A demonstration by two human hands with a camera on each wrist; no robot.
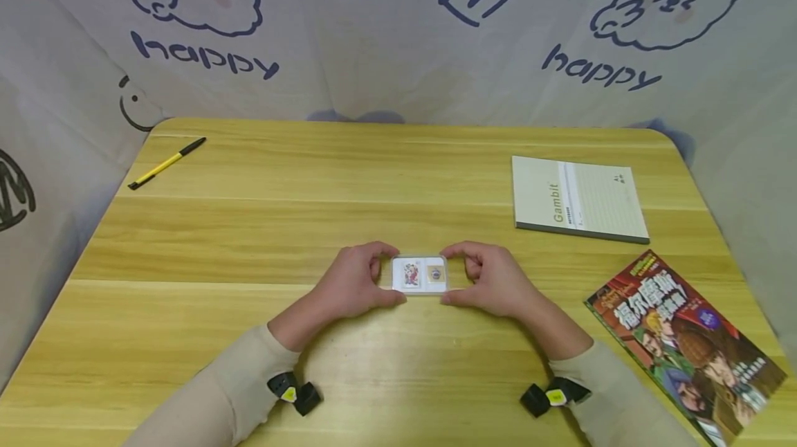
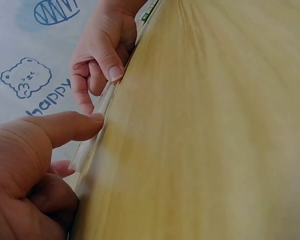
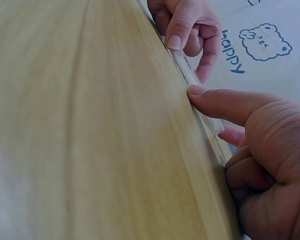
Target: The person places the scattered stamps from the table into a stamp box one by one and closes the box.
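A small clear plastic case [image 1: 420, 275] with a white insert lies at the middle of the table, in front of the person. Two small stamp-like pictures show inside it, a reddish one on the left and a gold-toned one on the right. My left hand [image 1: 356, 282] pinches the case's left end between thumb and index finger. At the opposite end, my right hand [image 1: 495, 282] grips it the same way, thumb at the near corner. In the left wrist view the case [image 2: 92, 132] appears edge-on, low over the wood, and the other fingers are curled in.
Toward the back right lies a pale Gambit notebook [image 1: 579, 198]. A colourful comic-style book [image 1: 685, 350] is angled at the right edge. A yellow and black pen [image 1: 167, 164] rests at the back left of the wooden table [image 1: 349, 177]. Printed white cloth [image 1: 349, 32] hangs behind.
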